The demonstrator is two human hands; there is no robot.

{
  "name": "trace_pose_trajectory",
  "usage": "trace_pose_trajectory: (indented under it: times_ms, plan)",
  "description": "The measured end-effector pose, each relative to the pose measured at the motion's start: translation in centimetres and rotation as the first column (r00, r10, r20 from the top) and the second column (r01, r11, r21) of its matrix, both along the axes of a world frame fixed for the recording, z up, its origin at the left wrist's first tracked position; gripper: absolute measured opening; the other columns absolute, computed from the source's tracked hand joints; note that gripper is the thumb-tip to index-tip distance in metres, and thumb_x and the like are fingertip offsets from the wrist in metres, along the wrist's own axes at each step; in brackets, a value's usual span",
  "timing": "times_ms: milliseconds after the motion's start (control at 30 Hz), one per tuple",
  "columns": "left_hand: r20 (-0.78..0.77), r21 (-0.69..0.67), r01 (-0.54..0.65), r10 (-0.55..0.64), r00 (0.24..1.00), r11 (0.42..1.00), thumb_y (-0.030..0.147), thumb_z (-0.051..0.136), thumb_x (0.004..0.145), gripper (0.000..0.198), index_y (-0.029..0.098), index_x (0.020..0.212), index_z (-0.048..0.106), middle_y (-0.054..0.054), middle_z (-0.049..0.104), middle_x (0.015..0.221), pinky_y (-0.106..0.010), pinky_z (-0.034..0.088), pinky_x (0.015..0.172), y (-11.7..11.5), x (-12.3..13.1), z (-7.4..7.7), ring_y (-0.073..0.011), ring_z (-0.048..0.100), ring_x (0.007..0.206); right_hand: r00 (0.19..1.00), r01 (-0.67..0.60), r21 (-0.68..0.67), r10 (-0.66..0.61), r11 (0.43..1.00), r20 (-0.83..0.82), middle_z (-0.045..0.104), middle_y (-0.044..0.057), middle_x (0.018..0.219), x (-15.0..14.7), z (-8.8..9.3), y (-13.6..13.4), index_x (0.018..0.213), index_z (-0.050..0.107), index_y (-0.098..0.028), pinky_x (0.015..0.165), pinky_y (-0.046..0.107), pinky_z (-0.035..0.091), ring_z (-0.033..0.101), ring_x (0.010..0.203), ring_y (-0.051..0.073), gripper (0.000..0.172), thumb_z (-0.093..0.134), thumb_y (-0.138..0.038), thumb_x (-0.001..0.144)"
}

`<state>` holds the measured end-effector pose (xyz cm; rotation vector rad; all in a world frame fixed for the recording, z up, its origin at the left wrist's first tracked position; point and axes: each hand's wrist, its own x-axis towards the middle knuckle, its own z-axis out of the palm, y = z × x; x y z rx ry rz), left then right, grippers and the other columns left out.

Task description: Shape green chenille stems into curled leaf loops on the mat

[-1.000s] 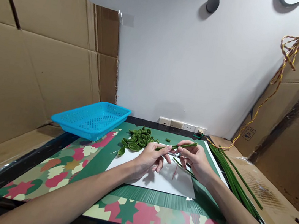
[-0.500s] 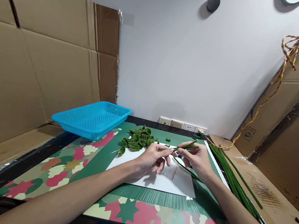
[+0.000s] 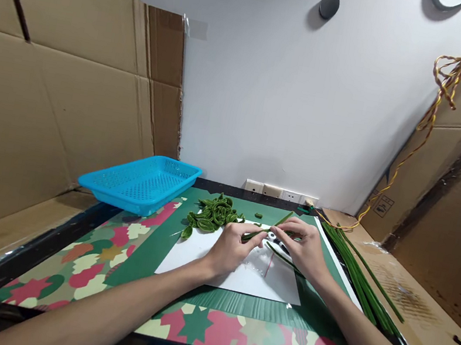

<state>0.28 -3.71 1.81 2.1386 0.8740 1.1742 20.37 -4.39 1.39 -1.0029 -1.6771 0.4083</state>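
My left hand (image 3: 231, 250) is closed, thumb and fingers pinching green pipe cleaner (image 3: 283, 220) over the white paper (image 3: 192, 264). Close beside it, my right hand (image 3: 305, 246) pinches the same fuzzy green strand, one end of which sticks up past its fingers. Another green stem (image 3: 281, 255) lies below the right hand, partly covered by it. Between the hands a small white and black object (image 3: 271, 236) shows, too hidden to name. A heap of green pipe cleaner leaf loops (image 3: 215, 212) lies left of the hands.
A blue perforated basket (image 3: 144, 181) stands at the back left. Straight green pipe cleaners (image 3: 355, 272) lie at the right. A clear plastic bag (image 3: 256, 266) with a red line rests on the paper. Cardboard walls (image 3: 46, 104) flank the table; a yellow cord (image 3: 394, 177) hangs at the right.
My left hand has turned, its fingers now curled together with the back of the hand showing more. The right hand's fingers have shifted along the pipe cleaner, whose upper end points more steeply.
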Motion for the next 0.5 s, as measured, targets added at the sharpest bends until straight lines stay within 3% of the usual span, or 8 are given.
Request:
trace_pose_trajectory:
  times_ms: [100, 200, 367, 500]
  plan:
    - [-0.034, -0.007, -0.004, 0.004, 0.999, 1.0, 0.039, 0.056, 0.098, 0.038, 0.017, 0.07, 0.069, -0.003, 0.07, 0.073, -0.026, 0.042, 0.069, 0.1, -0.1, -0.1, -0.0166, 0.062, 0.072, 0.961, 0.057, 0.161, -0.098, 0.985, 0.259, 0.075, 0.007, 0.087, 0.0, -0.3, 0.0, 0.083, 0.077, -0.025, 0.076, 0.037, 0.047, 0.064, 0.079, 0.023, 0.021, 0.066, -0.036, 0.097]
    - [-0.042, -0.08, 0.001, -0.004, 0.999, 0.997, 0.042, 0.056, 0.097, 0.039, 0.017, 0.069, 0.066, -0.001, 0.063, 0.062, -0.024, 0.039, 0.057, 0.1, -0.1, -0.1, -0.0134, 0.057, 0.058, 0.927, 0.023, 0.26, -0.118, 0.965, 0.357, 0.073, 0.005, 0.087, -0.2, -0.8, 0.1, 0.088, 0.072, -0.023, 0.091, 0.042, 0.044, 0.064, 0.083, 0.022, 0.018, 0.059, -0.027, 0.101]
    - [0.03, -0.285, 0.043, -0.036, 0.999, 0.958, 0.051, 0.054, 0.095, 0.041, 0.017, 0.074, 0.064, 0.006, 0.042, 0.042, -0.022, 0.03, 0.037, 0.3, -0.2, -0.5, -0.0112, 0.043, 0.033, 0.922, 0.018, 0.273, -0.122, 0.962, 0.368, 0.07, 0.006, 0.099, -0.5, -1.1, -0.1, 0.097, 0.068, -0.022, 0.086, 0.036, 0.048, 0.065, 0.093, 0.022, 0.011, 0.057, -0.02, 0.1]
    - [0.072, -0.315, 0.081, -0.061, 0.996, 0.946, 0.054, 0.054, 0.095, 0.043, 0.017, 0.076, 0.065, 0.006, 0.041, 0.04, -0.021, 0.029, 0.033, 0.4, -0.3, -0.8, -0.0105, 0.041, 0.031, 0.924, -0.023, 0.255, -0.077, 0.967, 0.374, 0.07, 0.006, 0.106, -0.6, -1.0, -0.4, 0.103, 0.065, -0.023, 0.084, 0.032, 0.05, 0.065, 0.097, 0.022, 0.01, 0.057, -0.019, 0.1]
